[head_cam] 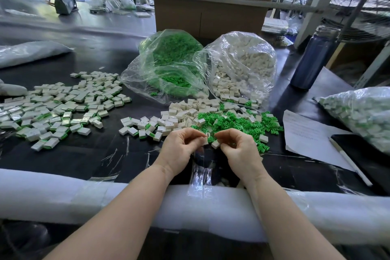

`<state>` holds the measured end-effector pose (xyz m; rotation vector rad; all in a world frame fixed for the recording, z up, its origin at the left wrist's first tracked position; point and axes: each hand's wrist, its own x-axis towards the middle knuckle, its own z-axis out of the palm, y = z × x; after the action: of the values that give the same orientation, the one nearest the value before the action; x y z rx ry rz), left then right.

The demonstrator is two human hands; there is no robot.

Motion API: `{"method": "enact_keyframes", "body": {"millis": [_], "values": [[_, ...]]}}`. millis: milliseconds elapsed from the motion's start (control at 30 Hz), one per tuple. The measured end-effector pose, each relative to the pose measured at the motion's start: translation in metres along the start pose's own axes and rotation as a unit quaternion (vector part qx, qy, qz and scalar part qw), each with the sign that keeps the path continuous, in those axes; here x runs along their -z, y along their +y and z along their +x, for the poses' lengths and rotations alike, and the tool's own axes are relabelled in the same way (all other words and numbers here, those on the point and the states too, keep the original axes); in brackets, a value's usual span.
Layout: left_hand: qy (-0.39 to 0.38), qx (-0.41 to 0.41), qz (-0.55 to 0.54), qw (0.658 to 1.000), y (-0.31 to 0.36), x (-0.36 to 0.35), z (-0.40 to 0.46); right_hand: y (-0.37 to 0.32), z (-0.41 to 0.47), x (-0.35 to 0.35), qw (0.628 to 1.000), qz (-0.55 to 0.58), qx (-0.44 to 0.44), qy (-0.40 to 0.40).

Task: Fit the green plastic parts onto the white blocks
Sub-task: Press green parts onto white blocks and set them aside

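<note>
From the head view, both hands work just above the near edge of the black table. The left hand pinches a small white plastic block in curled fingers; the right hand grips another white block, probably readied for fitting. Loose green plastic parts lie heaped just beyond the fingertips, within easy reach. Finished green-edged blocks are spread out well to the left, apart from the unassembled stock.

Both bare forearms reaching forward over the worktop's near edge, left hand fingers curled, pinching, right hand fingers curled, pinching, fingertips nearly meeting
</note>
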<state>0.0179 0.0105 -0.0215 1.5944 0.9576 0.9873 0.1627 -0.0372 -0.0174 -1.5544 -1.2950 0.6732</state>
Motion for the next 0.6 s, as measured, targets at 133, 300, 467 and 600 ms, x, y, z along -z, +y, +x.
{"method": "enact_keyframes", "body": {"millis": [133, 300, 467, 600], "values": [[-0.001, 0.005, -0.012, 1.0, -0.0005, 0.0002, 0.0006, -0.0023, -0.0034, -0.0009, 0.999, 0.007, 0.038, -0.011], [-0.005, 0.008, -0.003, 1.0, -0.0008, -0.0008, 0.0004, -0.0035, -0.0029, -0.0008, 0.998, 0.023, 0.056, -0.01], [-0.031, -0.001, 0.016, 0.999, -0.0003, -0.0018, -0.0016, 0.0026, 0.0002, -0.0013, 0.999, -0.022, 0.038, 0.009], [-0.035, 0.004, 0.043, 0.998, -0.0005, -0.0013, -0.0011, 0.0038, 0.0006, -0.0027, 0.999, -0.036, 0.029, -0.006]]}}
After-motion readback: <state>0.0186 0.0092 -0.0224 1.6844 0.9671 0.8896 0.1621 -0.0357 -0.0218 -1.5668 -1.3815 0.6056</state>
